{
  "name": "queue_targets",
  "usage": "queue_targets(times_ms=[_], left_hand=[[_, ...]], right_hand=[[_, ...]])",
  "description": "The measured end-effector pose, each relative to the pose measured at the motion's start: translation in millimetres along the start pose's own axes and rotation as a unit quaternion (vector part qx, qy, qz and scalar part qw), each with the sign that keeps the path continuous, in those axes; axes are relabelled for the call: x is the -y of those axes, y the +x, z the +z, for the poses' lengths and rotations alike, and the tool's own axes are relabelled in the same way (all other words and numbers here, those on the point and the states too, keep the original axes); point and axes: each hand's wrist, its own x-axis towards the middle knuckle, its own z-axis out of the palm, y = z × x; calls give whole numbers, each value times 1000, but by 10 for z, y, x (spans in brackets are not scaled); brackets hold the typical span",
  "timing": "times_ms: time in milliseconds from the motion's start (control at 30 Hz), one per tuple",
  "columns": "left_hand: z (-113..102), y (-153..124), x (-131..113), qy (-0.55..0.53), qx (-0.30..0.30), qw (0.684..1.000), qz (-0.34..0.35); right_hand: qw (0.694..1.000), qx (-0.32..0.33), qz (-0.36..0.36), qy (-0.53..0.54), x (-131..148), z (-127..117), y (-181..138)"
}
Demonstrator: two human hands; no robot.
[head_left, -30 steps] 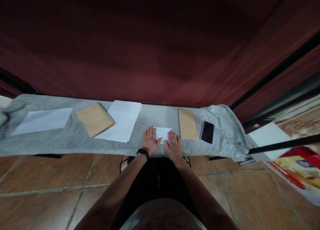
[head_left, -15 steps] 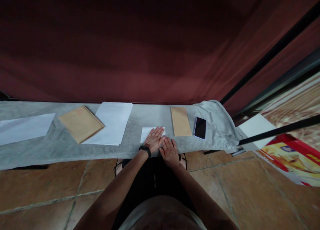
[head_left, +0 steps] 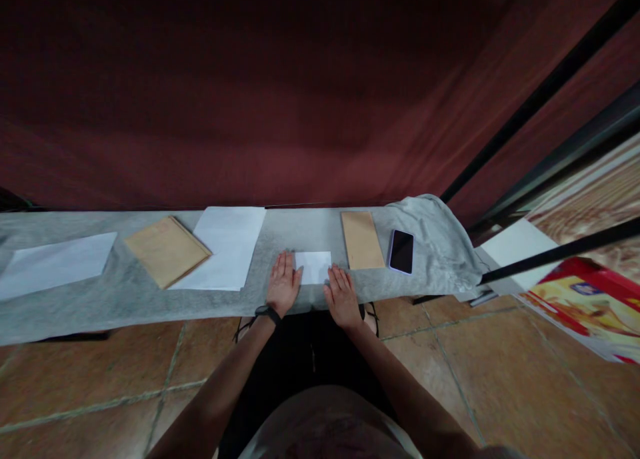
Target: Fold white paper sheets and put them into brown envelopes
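Observation:
A small white folded sheet of paper (head_left: 315,267) lies flat on the grey cloth near the bench's front edge. At its left side rests my left hand (head_left: 283,282), palm down with fingers stretched out, a dark band on the wrist. My right hand (head_left: 343,296) lies flat at the paper's lower right corner, fingers extended and touching its edge. Neither hand grips anything. Just beyond my right hand is a single brown envelope (head_left: 363,240), and right of that a phone (head_left: 401,251) with a dark screen.
On the left, a stack of brown envelopes (head_left: 167,251) partly overlaps a pile of white paper (head_left: 227,246). Farther left lies a long white sheet (head_left: 60,262). Grey cloth (head_left: 200,304) covers the narrow bench. A dark red curtain (head_left: 300,112) hangs behind; a colourful box (head_left: 595,306) stands at right.
My left hand has slid left off the paper, uncovering it. My right hand stays by the paper's right corner, its fingers now a little higher. The view has shifted slightly.

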Motion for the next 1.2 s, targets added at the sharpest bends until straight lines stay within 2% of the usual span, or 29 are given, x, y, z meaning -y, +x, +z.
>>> queue_targets(times_ms=[133, 233, 500, 667, 767, 900, 1000, 1200], left_hand=[[45, 87, -88, 16, 40, 999, 13], [69, 142, -137, 37, 67, 997, 7], [30, 45, -70, 57, 41, 997, -26], [7, -149, -101, 44, 43, 997, 35], [-26, -166, -123, 38, 53, 997, 50], [-91, 16, -84, 24, 58, 996, 63], [-136, 215, -40, 24, 64, 996, 55], [-280, 557, -58, 58, 106, 990, 70]], right_hand=[[999, 14, -33, 11, 102, 55, 258], [999, 24, -40, -19, 96, 163, 350], [997, -6, -3, -71, -77, 277, 307], [997, 25, 30, -68, -49, 263, 375], [996, 53, 45, -62, -62, 232, 512], [995, 72, 41, -52, -133, 138, 778], [991, 110, 40, -68, -167, 47, 957], [985, 144, 47, -84, -121, -97, 1171]])
